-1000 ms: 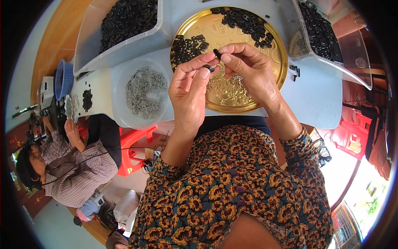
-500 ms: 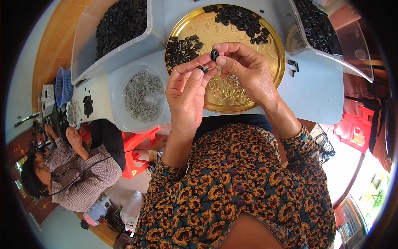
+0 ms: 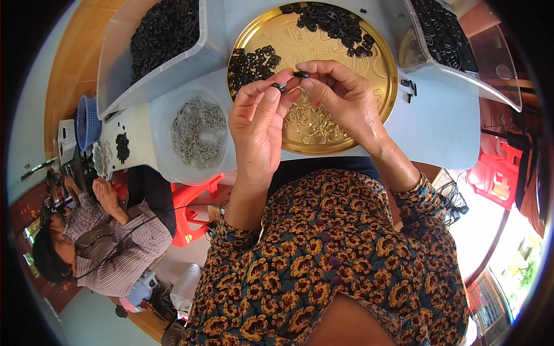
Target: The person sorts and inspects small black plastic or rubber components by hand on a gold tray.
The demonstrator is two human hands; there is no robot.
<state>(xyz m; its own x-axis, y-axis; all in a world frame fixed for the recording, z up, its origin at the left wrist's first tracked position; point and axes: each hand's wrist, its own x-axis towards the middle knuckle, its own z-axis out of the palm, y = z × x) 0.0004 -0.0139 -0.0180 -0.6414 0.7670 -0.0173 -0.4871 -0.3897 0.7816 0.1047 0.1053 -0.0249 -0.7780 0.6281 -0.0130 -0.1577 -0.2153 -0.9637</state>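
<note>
Black ring (image 3: pixel 301 74) turned edge-on, pinched by right hand (image 3: pixel 350 99); left hand (image 3: pixel 254 127) pinches a black part (image 3: pixel 277 87); keep both steady.

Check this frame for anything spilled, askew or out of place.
A few black pieces lie loose on the table right of the gold tray, apart from the black piles on it. They look strayed, though they may be set aside on purpose. Nothing looks clearly damaged.
</note>
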